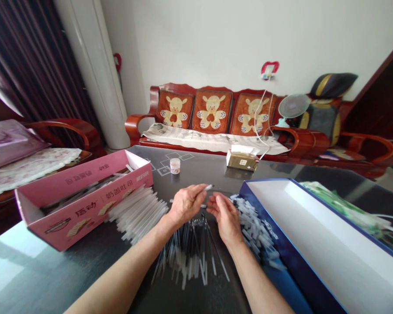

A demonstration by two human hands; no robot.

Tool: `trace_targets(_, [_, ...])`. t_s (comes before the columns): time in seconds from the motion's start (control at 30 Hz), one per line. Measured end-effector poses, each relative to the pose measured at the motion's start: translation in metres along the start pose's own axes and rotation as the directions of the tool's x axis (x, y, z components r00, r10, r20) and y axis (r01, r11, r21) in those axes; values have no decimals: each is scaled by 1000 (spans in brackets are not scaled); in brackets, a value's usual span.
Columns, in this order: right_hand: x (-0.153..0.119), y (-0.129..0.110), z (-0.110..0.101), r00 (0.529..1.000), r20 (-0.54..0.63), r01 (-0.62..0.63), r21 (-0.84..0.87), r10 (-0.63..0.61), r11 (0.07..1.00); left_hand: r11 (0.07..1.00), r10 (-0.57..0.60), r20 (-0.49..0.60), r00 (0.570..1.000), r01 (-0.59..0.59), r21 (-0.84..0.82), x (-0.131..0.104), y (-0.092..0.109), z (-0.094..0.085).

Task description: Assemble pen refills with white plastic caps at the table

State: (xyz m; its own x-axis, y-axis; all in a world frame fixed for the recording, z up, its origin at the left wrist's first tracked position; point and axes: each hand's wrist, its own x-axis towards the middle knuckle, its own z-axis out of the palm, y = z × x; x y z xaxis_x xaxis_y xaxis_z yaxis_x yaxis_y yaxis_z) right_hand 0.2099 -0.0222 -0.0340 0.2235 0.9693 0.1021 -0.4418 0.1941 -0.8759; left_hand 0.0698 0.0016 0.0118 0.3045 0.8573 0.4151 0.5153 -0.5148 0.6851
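Observation:
My left hand (187, 203) is closed around a slim white pen-like tube (209, 187), whose dark tip sticks out past the fingers. Just to the right, my right hand (226, 217) has loosely bent fingers, and I see nothing held in them. Below both hands lies a spread of thin pen refills (193, 253), dark along part of their length and pale at the near ends. A stack of translucent white tubes (139, 213) lies beside my left forearm. Small whitish plastic pieces (253, 226), probably pen caps, are heaped right of my right hand.
A pink carton (85, 205) holding more tubes stands at the left. The long blue box (291, 244) with a white inside borders the right. Farther back on the dark table (203, 174) are a small white jar (174, 166) and a tissue box (242, 160).

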Motion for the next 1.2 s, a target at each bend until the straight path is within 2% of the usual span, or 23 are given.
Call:
trace_targets(0.03, [1,-1,0,1000,-28,12,-11,-12,1000,984,44,20,999,-47,171,-2,-2,1])
trace_targets(0.1, [3,-1,0,997,-65,25,-37,-27,999,910,102,79,992,-125,394,-6,-5,5])
trace_targets(0.23, [5,1,0,995,-101,-2,-55,-4,998,798,221,132,966,-257,546,-9,-10,11])
trace_targets(0.37, [5,3,-2,992,-98,-89,-48,84,995,744,308,66,949,-284,605,-10,-13,16])
trace_targets(0.5, [6,3,-4,992,-102,-82,-106,71,991,719,338,15,941,-269,641,-11,-11,20])
trace_targets(0.83, [6,-2,-7,1000,24,21,-153,-18,988,712,331,-1,944,-249,657,-11,-12,19])
trace_targets(0.93, [7,-1,-8,1000,-3,-15,-175,15,984,711,333,-2,943,-249,658,-12,-12,19])
trace_targets(1.03, [8,1,-9,997,-72,-38,-337,15,941,708,332,10,943,-256,659,-12,-12,20])
trace_targets(1.1, [8,2,-10,998,-65,-15,-407,-13,914,705,328,17,944,-257,661,-12,-13,20])
trace_targets(1.2, [7,0,-8,1000,0,20,-325,-22,945,702,315,22,949,-249,667,-12,-14,19])
